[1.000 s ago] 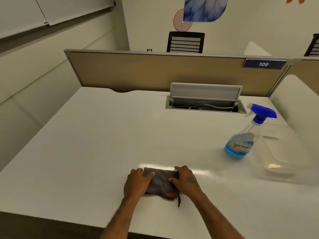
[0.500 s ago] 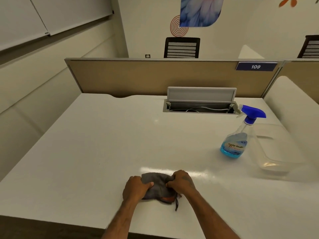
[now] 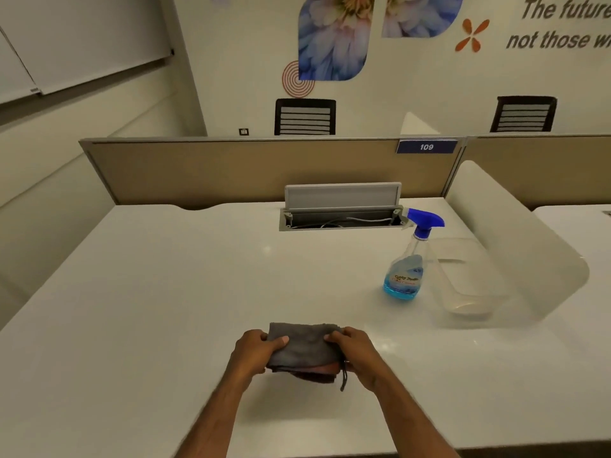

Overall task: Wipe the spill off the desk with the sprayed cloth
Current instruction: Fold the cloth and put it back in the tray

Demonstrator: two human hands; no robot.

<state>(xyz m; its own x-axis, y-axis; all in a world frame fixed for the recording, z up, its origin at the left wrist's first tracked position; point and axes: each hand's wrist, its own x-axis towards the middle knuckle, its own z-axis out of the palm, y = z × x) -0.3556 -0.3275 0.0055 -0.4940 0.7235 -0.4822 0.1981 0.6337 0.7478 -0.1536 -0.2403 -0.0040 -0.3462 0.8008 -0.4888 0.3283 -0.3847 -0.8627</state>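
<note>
Head view, lower centre: left hand (image 3: 256,353) and right hand (image 3: 358,355) pinch folded grey cloth (image 3: 302,350) at its ends, fingers curled on fabric, above desk (image 3: 165,292). Advice: keep folds flat, press evenly. Spray bottle (image 3: 405,272) centre right. Spill not discernible; clear container (image 3: 469,279) beside bottle hard to read.

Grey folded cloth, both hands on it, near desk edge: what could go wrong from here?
1. The folded grey cloth is pinched by left hand and right hand; its dark dangling cord may drag and smear.
2. A wide rightward sweep could tip the clear spray bottle with blue liquid or nudge the clear plastic container.
3. No spill is visible on the glossy white desk; wiping may miss it.
</note>
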